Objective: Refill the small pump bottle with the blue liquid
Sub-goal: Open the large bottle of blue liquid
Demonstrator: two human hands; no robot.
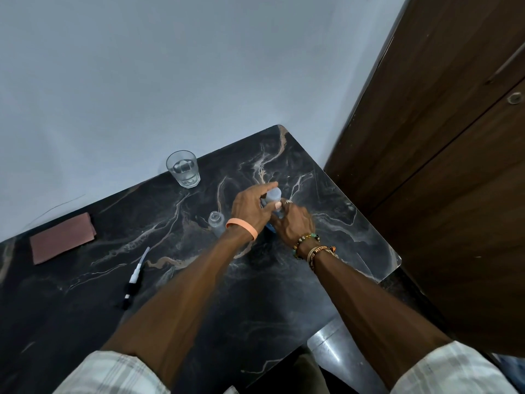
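Note:
A bottle of blue liquid [275,198] with a pale translucent cap stands on the black marble table [199,294]. My left hand [251,209] grips its cap from the left and above. My right hand [292,224] is wrapped around its body, hiding most of it; a strip of blue shows below the hands. Just left of them stands the small clear bottle [216,223], upright with its neck open. Its pump head with the dip tube [135,277] lies flat on the table at the left.
A glass of water [184,168] stands by the table's far edge against the grey wall. A folded reddish cloth [63,240] lies at the far left. A brown wooden cabinet [443,166] rises close on the right.

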